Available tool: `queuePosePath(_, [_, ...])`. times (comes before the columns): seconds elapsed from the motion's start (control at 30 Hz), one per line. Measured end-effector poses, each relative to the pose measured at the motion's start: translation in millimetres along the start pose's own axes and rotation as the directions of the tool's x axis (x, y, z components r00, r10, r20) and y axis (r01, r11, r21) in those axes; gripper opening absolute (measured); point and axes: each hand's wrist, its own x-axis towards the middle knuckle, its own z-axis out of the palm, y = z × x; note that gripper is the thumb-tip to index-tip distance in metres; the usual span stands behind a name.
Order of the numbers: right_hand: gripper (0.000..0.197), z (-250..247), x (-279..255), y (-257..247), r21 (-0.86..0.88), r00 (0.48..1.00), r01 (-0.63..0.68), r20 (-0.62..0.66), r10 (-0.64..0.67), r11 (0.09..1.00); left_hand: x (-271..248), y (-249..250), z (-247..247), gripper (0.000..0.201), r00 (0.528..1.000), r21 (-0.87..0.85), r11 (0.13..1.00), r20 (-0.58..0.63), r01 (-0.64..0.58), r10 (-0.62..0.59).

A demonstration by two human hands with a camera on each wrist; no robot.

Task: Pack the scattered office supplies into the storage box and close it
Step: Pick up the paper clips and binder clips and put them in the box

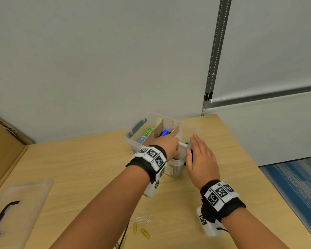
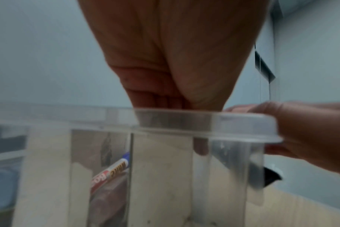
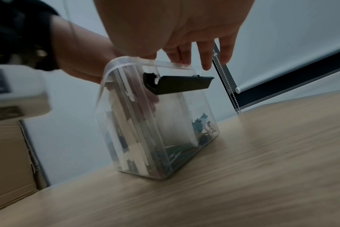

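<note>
The clear storage box [image 1: 133,143] stands at the table's back, split by cardboard dividers [image 1: 158,131], with a blue marker [image 1: 164,132] and small colourful packs [image 1: 147,132] inside. My left hand [image 1: 167,144] reaches down over the near rim into the right compartment; its bunched fingers [image 2: 157,86] disappear behind the rim [image 2: 204,121], so any hold is hidden. My right hand [image 1: 201,157] lies flat against the box's right side, its straight fingers [image 3: 206,53] touching the rim above the black latch [image 3: 177,83]. A whiteboard marker [image 2: 111,172] shows through the wall.
The clear lid [image 1: 25,198] with a black handle lies at the table's front left. Several paper clips [image 1: 142,223] lie loose near the front edge beside a thin cable [image 1: 125,234]. A cardboard carton [image 1: 2,150] stands on the left. The table's edge drops off at the right.
</note>
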Motion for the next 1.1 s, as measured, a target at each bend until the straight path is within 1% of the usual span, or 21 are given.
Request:
queuePosePath(0.03, [0.064,-0.4,-0.2,-0.3,0.004,1.000,-0.002,-0.002,0.002,1.000,-8.0,-5.5,2.6,0.023,0.996,-0.037,0.999,-0.081,-0.031,0.028])
queuePosePath(0.07, [0.064,-0.7,-0.2,-0.5,0.011,1.000,-0.005,-0.005,0.005,1.000,-17.5,-12.3,8.0,0.025,0.980,-0.083,0.994,-0.189,-0.073,0.056])
queuePosePath(0.13, [0.064,-0.7,-0.3,-0.7,0.028,1.000,-0.011,-0.007,0.012,1.000,-43.0,-25.8,22.6,0.027,0.919,-0.215,0.964,-0.389,-0.158,0.064])
queuePosePath(0.17, [0.064,-0.7,-0.2,-0.7,0.034,1.000,-0.015,-0.008,0.015,0.999,-56.6,-33.7,31.2,0.027,0.888,-0.283,0.940,-0.458,-0.192,0.043])
queuePosePath(0.2, [0.062,-0.8,0.0,-1.4,0.040,1.000,-0.019,-0.007,0.020,0.999,-70.2,-42.7,40.9,0.028,0.865,-0.338,0.917,-0.502,-0.210,0.013])
queuePosePath(0.27, [0.056,-2.4,0.1,-2.4,0.042,0.999,-0.036,0.012,0.036,0.998,-95.5,-61.7,61.4,0.028,0.844,-0.385,0.902,-0.535,-0.198,-0.043])
queuePosePath(0.3, [0.053,-4.1,0.7,-3.6,0.037,0.999,-0.049,0.025,0.048,0.998,-106.1,-71.9,71.9,0.027,0.842,-0.391,0.903,-0.536,-0.181,-0.064])
queuePosePath(0.37, [0.052,-9.6,-1.1,-7.2,0.028,0.996,-0.080,0.036,0.079,0.996,-125.5,-90.5,92.6,0.025,0.858,-0.412,0.902,-0.503,-0.129,-0.107])
queuePosePath(0.43, [0.051,-15.7,-7.6,-19.5,0.046,0.999,-0.045,-0.013,0.045,0.998,-145.0,-110.1,111.7,0.025,0.880,-0.425,0.904,-0.448,-0.054,-0.159])
queuePosePath(0.5, [0.052,-21.4,-19.5,-38.5,0.068,0.990,0.101,-0.106,-0.094,0.993,-161.6,-128.5,129.4,0.027,0.898,-0.430,0.903,-0.387,0.028,-0.212])
queuePosePath(0.57, [0.046,-21.5,-35.3,-61.7,0.083,0.959,0.259,-0.137,-0.247,0.962,-174.9,-143.4,145.1,0.032,0.914,-0.422,0.896,-0.294,0.140,-0.281])
queuePosePath(0.63, [0.041,-13.9,-52.9,-82.5,0.109,0.936,0.353,-0.043,-0.350,0.929,-184.5,-153.9,158.6,0.046,0.919,-0.419,0.875,-0.189,0.243,-0.346])
queuePosePath(0.7, [0.045,1.2,-69.7,-96.3,0.138,0.906,0.372,0.161,-0.391,0.918,-191.1,-161.1,171.7,0.067,0.923,-0.408,0.863,-0.110,0.297,-0.370])
queuePosePath(0.73, [0.055,9.9,-77.1,-100.2,0.147,0.878,0.349,0.293,-0.378,0.926,-194.1,-163.0,177.2,0.080,0.927,-0.402,0.862,-0.073,0.310,-0.368])
queuePosePath(0.8, [0.090,27.3,-89.7,-103.4,0.126,0.792,0.252,0.543,-0.279,0.960,-200.2,-165.4,186.2,0.103,0.938,-0.395,0.863,-0.008,0.316,-0.347])
queuePosePath(0.83, [0.108,35.1,-94.9,-104.1,0.086,0.741,0.214,0.635,-0.220,0.973,-202.6,-165.3,189.3,0.110,0.943,-0.388,0.867,0.016,0.312,-0.332])
queuePosePath(0.87, [0.120,41.6,-100.0,-106.0,0.046,0.695,0.199,0.697,-0.175,0.979,-204.4,-165.4,192.3,0.113,0.948,-0.378,0.874,0.027,0.304,-0.318])
queuePosePath(0.9, [0.126,48.0,-104.3,-108.9,0.019,0.664,0.203,0.732,-0.152,0.979,-205.2,-165.8,195.1,0.112,0.952,-0.372,0.881,0.027,0.294,-0.306])
queuePosePath(0.93, [0.128,54.3,-107.9,-112.3,0.005,0.651,0.215,0.745,-0.147,0.977,-205.0,-166.7,197.5,0.110,0.954,-0.375,0.883,0.020,0.283,-0.298])
queuePosePath(1.0, [0.125,66.1,-109.9,-120.2,0.013,0.659,0.232,0.733,-0.167,0.973,-202.4,-170.0,200.8,0.101,0.956,-0.423,0.868,-0.009,0.261,-0.292])
queuePosePath(1.1, [0.111,79.0,-104.8,-134.1,0.071,0.666,0.227,0.716,-0.208,0.971,-196.8,-172.9,200.4,0.082,0.964,-0.471,0.858,-0.053,0.207,-0.262])
